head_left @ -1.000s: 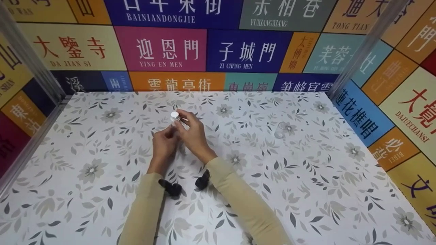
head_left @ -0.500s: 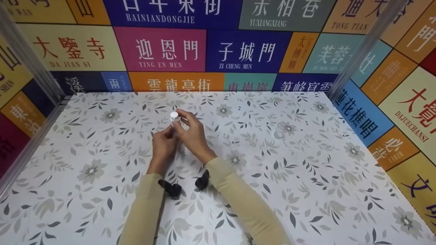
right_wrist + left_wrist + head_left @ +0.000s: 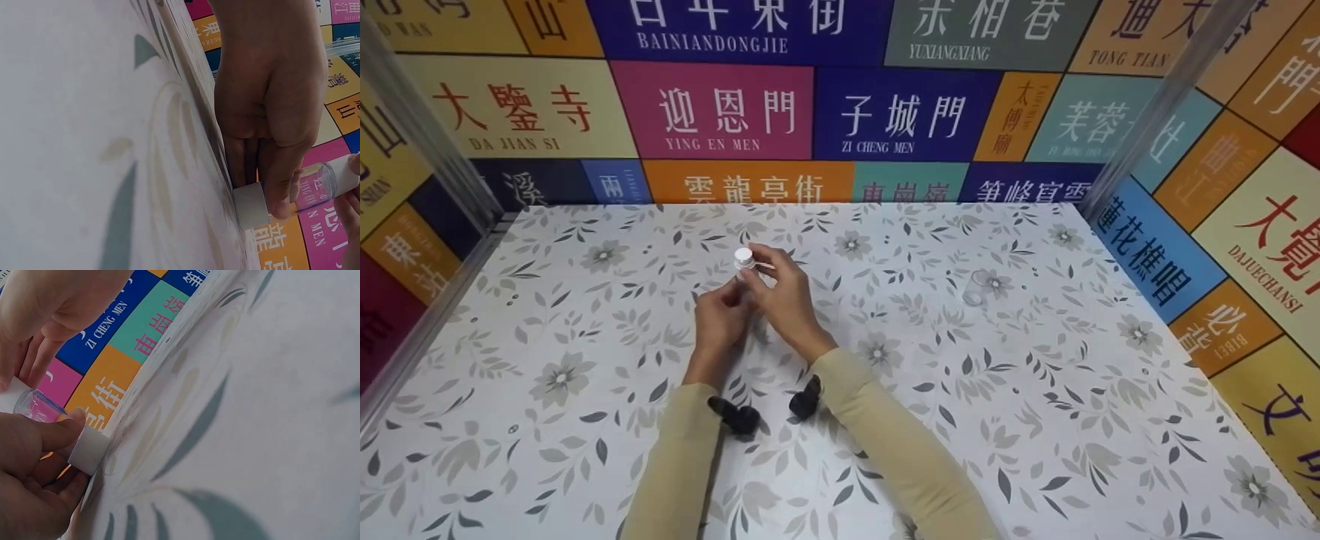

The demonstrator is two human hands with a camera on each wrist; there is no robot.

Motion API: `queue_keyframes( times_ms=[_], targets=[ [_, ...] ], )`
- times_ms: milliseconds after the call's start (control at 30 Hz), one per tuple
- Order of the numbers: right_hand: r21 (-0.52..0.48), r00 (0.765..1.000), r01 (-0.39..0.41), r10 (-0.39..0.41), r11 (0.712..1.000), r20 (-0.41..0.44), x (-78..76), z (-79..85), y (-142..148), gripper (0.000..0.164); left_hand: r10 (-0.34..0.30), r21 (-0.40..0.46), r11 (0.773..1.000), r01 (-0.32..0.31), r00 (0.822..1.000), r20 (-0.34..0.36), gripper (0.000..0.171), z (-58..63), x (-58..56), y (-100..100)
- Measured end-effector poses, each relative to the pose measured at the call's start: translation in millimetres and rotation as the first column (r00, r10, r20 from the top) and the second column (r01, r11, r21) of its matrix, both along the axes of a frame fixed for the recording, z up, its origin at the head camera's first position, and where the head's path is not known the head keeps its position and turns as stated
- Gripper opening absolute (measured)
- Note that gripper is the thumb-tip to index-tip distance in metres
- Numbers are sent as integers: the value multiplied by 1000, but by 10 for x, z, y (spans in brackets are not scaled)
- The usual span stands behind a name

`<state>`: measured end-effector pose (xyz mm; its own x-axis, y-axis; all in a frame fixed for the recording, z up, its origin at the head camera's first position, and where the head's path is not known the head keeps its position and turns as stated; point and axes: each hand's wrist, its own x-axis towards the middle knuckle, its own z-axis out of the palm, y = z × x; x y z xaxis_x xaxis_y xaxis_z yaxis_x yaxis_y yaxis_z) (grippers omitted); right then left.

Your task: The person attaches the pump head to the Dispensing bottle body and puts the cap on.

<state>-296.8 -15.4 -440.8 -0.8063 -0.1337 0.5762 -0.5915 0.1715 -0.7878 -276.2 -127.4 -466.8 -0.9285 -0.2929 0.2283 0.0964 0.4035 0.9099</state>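
A small clear bottle [image 3: 315,188] is held upright between both hands, left of the table's middle. It has a white upper cap [image 3: 743,256] and a white piece [image 3: 90,451] at its lower end, close to the tabletop. My left hand [image 3: 721,319] pinches the bottle low down, thumb and fingers just above that lower white piece. My right hand [image 3: 787,300] grips the upper end, with thumb and fingertips around the bottle at the white cap. In the right wrist view, the right hand's fingers [image 3: 351,211] show only at the right edge.
A clear, see-through cylinder [image 3: 977,288] sits to the right on the flower-patterned tabletop [image 3: 930,390]. Colourful panels with lettering [image 3: 712,109] rise behind the table and along both sides. Clear posts [image 3: 1155,112] stand at the back corners. A black wrist device [image 3: 739,415] is on each forearm.
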Motion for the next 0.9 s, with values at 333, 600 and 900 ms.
queue_keyframes(
  times_ms=[333,600,900],
  targets=[
    [-2,1000,-13,13,1000,13,5,-5,1,38,-9,7,1000,9,1000,8,19,-20,-9,2],
    [9,1000,-24,24,1000,0,5,0,7,37,-13,-27,1000,13,1000,14,16,20,4,-6],
    [18,1000,4,-4,1000,-15,6,-10,6,39,-9,-19,1000,10,1000,27,24,-3,-4,-9]
  ],
)
